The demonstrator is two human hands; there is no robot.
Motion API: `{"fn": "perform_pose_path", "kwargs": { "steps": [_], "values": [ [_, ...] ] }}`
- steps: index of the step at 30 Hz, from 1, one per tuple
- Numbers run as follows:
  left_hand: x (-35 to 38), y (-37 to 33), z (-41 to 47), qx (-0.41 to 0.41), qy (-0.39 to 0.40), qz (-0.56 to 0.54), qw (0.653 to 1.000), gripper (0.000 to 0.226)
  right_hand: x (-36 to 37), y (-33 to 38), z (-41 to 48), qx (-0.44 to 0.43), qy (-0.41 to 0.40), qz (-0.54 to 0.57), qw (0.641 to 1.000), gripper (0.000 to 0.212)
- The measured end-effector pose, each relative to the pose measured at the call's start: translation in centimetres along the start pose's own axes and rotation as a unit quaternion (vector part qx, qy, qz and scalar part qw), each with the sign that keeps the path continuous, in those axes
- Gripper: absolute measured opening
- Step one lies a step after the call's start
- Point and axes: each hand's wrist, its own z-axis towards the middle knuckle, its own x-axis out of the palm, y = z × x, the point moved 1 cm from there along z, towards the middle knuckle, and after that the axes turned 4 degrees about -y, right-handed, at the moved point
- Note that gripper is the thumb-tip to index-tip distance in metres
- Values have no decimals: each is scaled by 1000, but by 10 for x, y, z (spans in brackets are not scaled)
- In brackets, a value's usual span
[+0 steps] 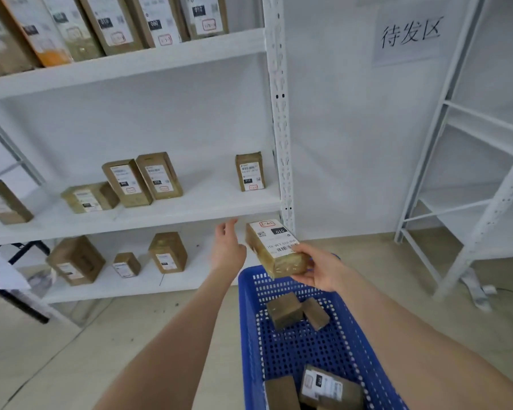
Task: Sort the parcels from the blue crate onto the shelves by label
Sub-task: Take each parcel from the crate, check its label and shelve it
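Hands first, in the head view: the right hand (317,269) grips a brown parcel (274,250) by its near end, thumb on the label face, and holds it over the far rim of the blue crate (249,321). The left hand (228,247) hovers at nine o'clock of that parcel, fingers loose and apart, touching nothing, just before the edge of the middle shelf (190,208).

By my reading the sort is well along. Parcels stand on the top shelf (131,63), the middle shelf and the lower shelf (148,279). Four remain visible in the crate: two plain-faced boxes (285,310) mid-crate and two more at six o'clock, one a labelled box (329,386). The frame cuts off the crate's near end, so there may be more.

The held label reads 010 in white on black, with a barcode, a line starting 010-010, and a red-outlined handwritten mark I cannot read. A shelved parcel (249,172) at the middle shelf's three o'clock end also shows 010. Top-shelf labels show 010 and 060. The wall sign (410,34) at one o'clock reads 待发区
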Motion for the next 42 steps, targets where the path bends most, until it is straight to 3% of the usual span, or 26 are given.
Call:
{"fn": "perform_pose_path", "kwargs": {
  "steps": [4,9,12,14,16,18,20,22,25,27,31,34,39,42],
  "values": [
    [-13,-20,-1,-66,-4,-75,995,49,-6,0,-10,-20,-6,-30,999,31],
    [-9,-34,-5,-135,43,-145,979,52,-15,4,-15,-32,-13,-56,998,27],
    [-10,-41,-6,-135,37,-170,975,55,-21,9,-16,-60,-32,-85,994,20],
    [-12,-44,-4,-106,44,-165,980,60,-21,18,-16,-92,-54,-136,985,27],
    [-12,-47,-6,-62,114,-133,982,66,-17,28,-17,-118,-60,-174,976,39],
    [-9,-54,-14,-32,237,-95,966,66,-10,36,-18,-131,-48,-199,970,42],
    [-7,-62,-24,-22,334,-90,938,50,-3,40,-20,-142,-38,-219,964,39],
    [-6,-62,-28,-35,361,-128,923,35,2,41,-20,-161,-41,-232,958,38],
    [-6,-55,-27,-92,285,-195,934,35,1,37,-15,-178,-53,-213,959,56],
    [-8,-52,-27,-136,222,-245,934,31,-2,28,-12,-135,-35,-212,967,65],
    [-13,-54,-23,-172,180,-305,919,23,2,1,-11,-35,39,-201,978,46],
    [-15,-59,-24,-177,176,-304,919,26,4,-9,-8,-43,51,-141,988,37],
    [-30,-59,-16,-144,110,-307,934,63,10,-7,-3,-57,54,-137,987,34],
    [-41,-53,-10,-121,106,-282,946,66,21,-10,0,-55,49,-139,988,33]
  ]
}}
